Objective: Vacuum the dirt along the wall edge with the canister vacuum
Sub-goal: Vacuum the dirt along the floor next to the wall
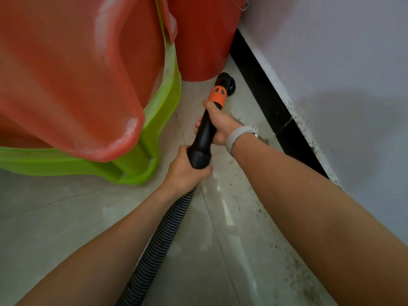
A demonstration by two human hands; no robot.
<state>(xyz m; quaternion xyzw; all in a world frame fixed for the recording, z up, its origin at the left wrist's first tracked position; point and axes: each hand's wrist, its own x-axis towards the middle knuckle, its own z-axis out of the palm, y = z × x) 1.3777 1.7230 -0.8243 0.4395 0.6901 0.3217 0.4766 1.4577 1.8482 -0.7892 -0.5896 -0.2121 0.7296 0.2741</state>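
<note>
Along the wall edge, beside the black skirting strip (260, 89), the person is working the vacuum's round brush nozzle (227, 81) on the floor (66, 228), in the narrow gap between the skirting and the red bucket (203, 36). The right hand (218, 122) is gripping the black wand (204, 133) just behind the orange collar (217, 94), its fingers curled around the tube; a pale band (239, 138) is sitting on that wrist. The left hand (187, 168) is clenching the flared rear end of the wand, where the ribbed hose (159, 244) is joining it and trailing back toward the bottom of the frame. The canister itself is not showing in this view. A second red tub (66, 74) is resting in a green plastic stand (145, 138) to the left of the wand, well apart from the wall. Judging progress: dark specks of dirt (295, 281) are lying scattered on the floor along the wall nearer the person, behind the nozzle and partly under the right forearm, and grime is also marking the base of the white wall (331, 62) above the skirting. The floor immediately around the nozzle is appearing cleaner, though the view is too soft to confirm this. The task is therefore reading as partway at most: the far corner is receiving attention, and the near stretch of the edge is remaining to be vacuumed.
</note>
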